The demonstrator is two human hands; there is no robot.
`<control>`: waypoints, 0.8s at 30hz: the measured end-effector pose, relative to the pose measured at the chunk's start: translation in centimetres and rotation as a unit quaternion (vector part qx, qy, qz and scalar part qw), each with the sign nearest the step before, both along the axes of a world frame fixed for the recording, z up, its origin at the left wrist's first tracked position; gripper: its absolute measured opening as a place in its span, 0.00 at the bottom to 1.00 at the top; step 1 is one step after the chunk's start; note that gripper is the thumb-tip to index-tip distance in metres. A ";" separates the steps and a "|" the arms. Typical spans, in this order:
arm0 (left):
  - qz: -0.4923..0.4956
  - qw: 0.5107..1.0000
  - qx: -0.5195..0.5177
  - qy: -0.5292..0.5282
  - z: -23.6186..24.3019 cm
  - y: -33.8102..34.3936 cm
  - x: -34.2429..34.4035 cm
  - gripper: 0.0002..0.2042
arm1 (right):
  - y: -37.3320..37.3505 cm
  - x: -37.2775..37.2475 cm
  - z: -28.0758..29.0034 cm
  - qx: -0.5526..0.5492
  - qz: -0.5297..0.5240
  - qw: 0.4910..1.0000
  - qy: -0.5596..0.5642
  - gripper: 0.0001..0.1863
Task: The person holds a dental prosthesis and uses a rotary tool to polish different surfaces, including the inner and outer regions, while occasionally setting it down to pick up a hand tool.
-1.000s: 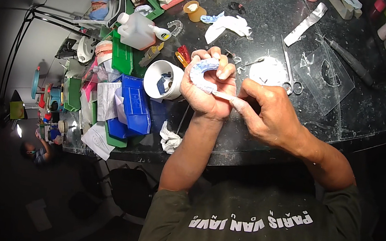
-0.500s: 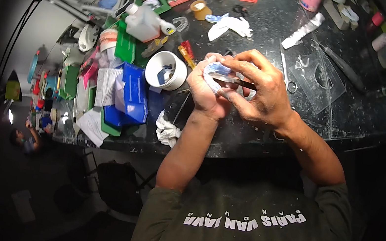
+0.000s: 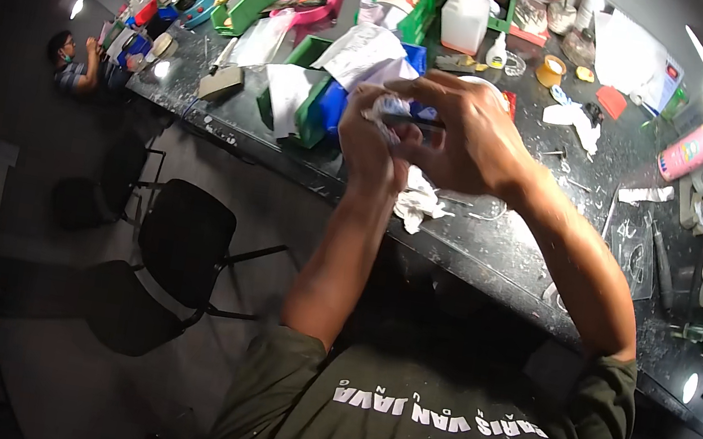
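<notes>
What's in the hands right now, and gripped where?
Both hands, left hand and right hand, pinch a small white object between fingertips; which part cannot be told.

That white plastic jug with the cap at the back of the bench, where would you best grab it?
Probably round the neck just under the cap of the white jug, coming from above: it stands upright, and green trays and a small dropper bottle crowd its sides.
</notes>
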State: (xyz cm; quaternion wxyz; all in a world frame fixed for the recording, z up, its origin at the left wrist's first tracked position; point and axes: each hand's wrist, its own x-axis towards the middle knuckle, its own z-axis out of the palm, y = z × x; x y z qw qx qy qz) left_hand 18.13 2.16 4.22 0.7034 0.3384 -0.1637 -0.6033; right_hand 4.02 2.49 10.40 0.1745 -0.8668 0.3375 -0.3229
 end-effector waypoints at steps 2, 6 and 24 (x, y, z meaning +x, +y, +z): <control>0.009 0.995 -0.032 -0.096 -0.5 -2.2 3.1 0.12 | -2.6 2.4 -0.3 -0.025 0.045 0.998 -0.020 0.27; -0.038 0.981 -0.121 -0.147 -0.5 -4.7 5.7 0.18 | -6.5 5.0 -1.7 0.060 0.046 0.996 -0.043 0.28; 0.258 0.654 -0.166 -0.692 -2.3 -5.4 6.7 0.11 | -9.3 3.5 -4.4 0.118 -0.003 0.990 -0.073 0.27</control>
